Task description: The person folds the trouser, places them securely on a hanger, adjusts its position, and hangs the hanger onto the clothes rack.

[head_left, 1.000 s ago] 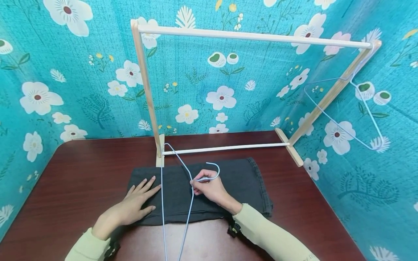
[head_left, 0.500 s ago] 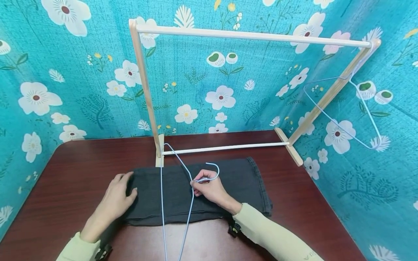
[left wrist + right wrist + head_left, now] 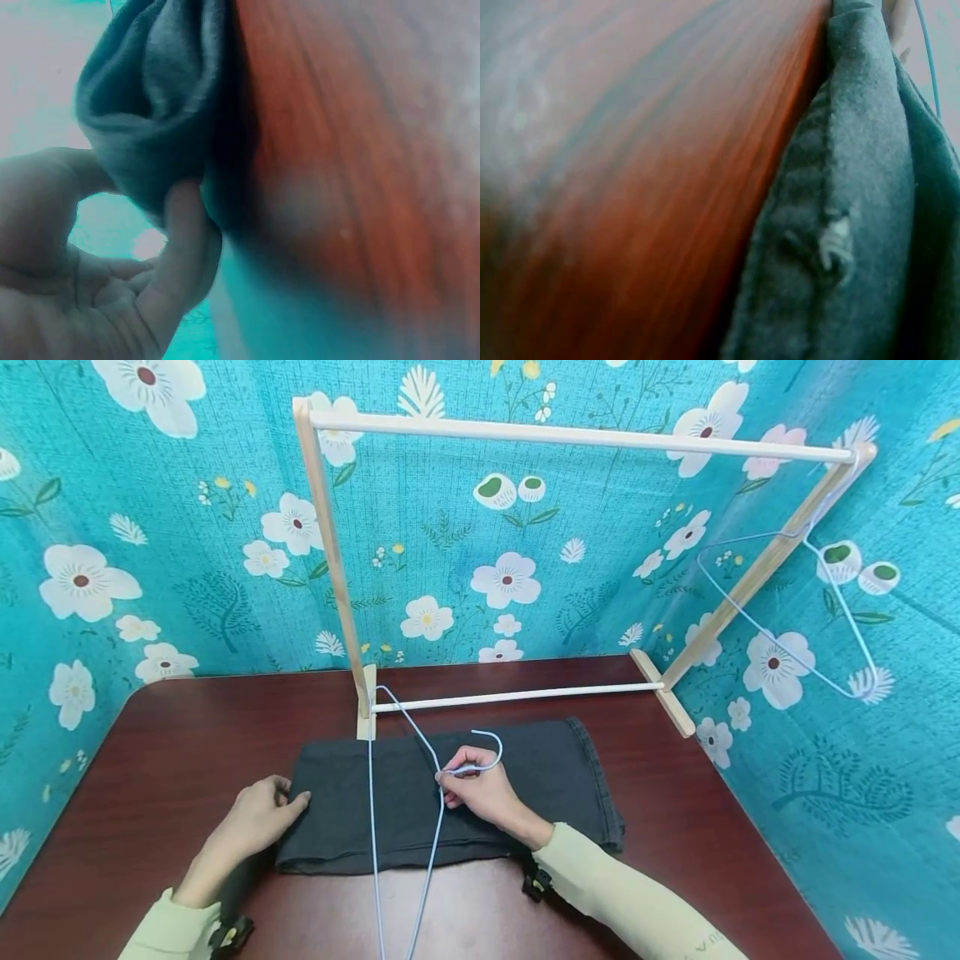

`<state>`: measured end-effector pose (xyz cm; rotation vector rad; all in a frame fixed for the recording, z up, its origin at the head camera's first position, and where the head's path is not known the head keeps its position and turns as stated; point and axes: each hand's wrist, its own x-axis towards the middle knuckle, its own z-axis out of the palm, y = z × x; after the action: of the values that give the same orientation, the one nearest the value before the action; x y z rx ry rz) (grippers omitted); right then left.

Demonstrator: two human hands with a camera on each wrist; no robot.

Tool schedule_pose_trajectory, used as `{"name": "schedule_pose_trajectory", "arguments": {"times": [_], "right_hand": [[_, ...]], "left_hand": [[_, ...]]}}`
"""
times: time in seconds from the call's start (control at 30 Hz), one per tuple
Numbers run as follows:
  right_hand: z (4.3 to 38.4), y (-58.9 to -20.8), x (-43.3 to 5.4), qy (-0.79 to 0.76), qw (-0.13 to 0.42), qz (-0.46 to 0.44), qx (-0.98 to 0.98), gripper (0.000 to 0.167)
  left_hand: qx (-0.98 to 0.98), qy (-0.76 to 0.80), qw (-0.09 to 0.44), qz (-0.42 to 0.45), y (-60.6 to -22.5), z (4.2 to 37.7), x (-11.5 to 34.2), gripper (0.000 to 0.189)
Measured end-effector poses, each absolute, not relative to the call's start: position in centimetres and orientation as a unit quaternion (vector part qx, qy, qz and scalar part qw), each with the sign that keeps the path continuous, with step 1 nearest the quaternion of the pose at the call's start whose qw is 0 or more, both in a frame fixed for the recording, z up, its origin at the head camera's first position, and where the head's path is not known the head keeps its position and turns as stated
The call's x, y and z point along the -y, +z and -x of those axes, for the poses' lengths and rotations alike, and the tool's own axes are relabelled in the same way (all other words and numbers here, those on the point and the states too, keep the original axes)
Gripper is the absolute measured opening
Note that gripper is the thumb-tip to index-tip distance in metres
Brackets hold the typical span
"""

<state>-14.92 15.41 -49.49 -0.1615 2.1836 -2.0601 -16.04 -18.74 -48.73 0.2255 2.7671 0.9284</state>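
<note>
A folded pair of dark denim trousers [image 3: 525,810] lies across the table. At its left end my left hand [image 3: 258,817] pinches the folded edge, thumb on one side and fingers on the other. The left wrist view has the thumb and finger against the rolled cloth layers [image 3: 161,97]. My right hand [image 3: 483,789] holds a light blue wire hanger [image 3: 372,810] by the neck below its hook, over the trousers. The hanger's lower part runs out of the head view at the bottom. Close by, the right wrist view shows a stitched denim edge [image 3: 862,150] with a pale worn spot.
Behind the trousers stands a wooden rack with a white top bar [image 3: 585,437] and a lower bar [image 3: 517,697]. Another wire hanger [image 3: 846,610] hangs at its right end. A floral turquoise curtain [image 3: 450,543] surrounds the dark red table [image 3: 187,752].
My left hand has lifted off the top of the trousers, moved left to their end and curled its fingers at the edge. The right hand and hanger have stayed in place.
</note>
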Motion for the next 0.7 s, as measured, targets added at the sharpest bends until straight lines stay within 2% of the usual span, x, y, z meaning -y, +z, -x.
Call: {"name": "schedule_pose_trajectory", "arguments": {"times": [0.17, 0.43, 0.7], "right_hand": [[15.2, -49.4, -15.3, -0.682, 0.065, 0.057, -0.726, 0.011], [15.1, -49.3, -15.6, -0.68, 0.067, 0.045, -0.729, 0.011], [15.1, -49.5, -15.4, -0.681, 0.076, 0.049, -0.727, 0.014]], "left_hand": [[-0.926, 0.347, 0.116, -0.093, -48.6, 16.3, 18.7, 0.034], [-0.893, 0.41, 0.093, -0.158, -47.6, 16.8, 16.7, 0.045], [-0.857, 0.456, 0.146, -0.191, -47.1, 16.7, 15.2, 0.044]]}}
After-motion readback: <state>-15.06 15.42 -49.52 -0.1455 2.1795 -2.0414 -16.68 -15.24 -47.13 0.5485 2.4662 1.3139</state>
